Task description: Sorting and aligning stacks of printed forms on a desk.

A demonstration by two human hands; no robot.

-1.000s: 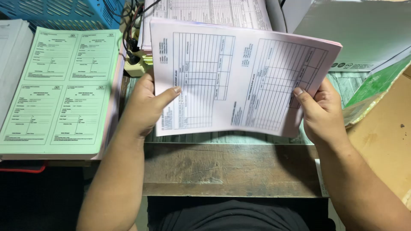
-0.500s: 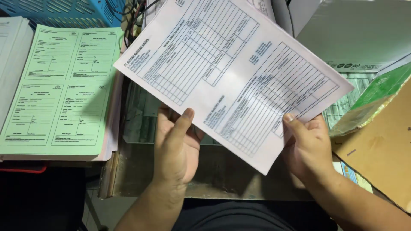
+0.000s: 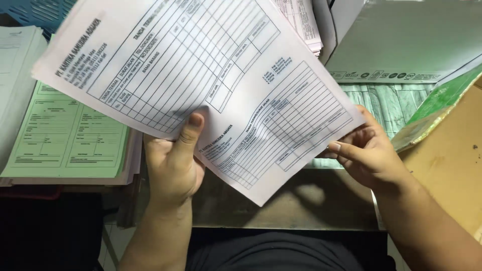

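Head view, from the left: a stack of green forms [image 3: 65,140] lies on the desk beside a white paper pile [image 3: 15,80]. Left hand [image 3: 173,163] pinches the tilted stack of white printed forms [image 3: 201,85], thumb on top, fingers hidden beneath. Right hand [image 3: 369,153] pinches the stack's lower right edge. A grey box [image 3: 401,40] and a brown cardboard box [image 3: 447,160] sit at the right.

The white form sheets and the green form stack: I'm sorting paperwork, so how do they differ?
The white form sheets are held in the air, tilted, by the left hand and right hand; the green form stack lies flat on the left. The white sheets show large ruled tables, the green ones small boxed sections. Both are printed forms.
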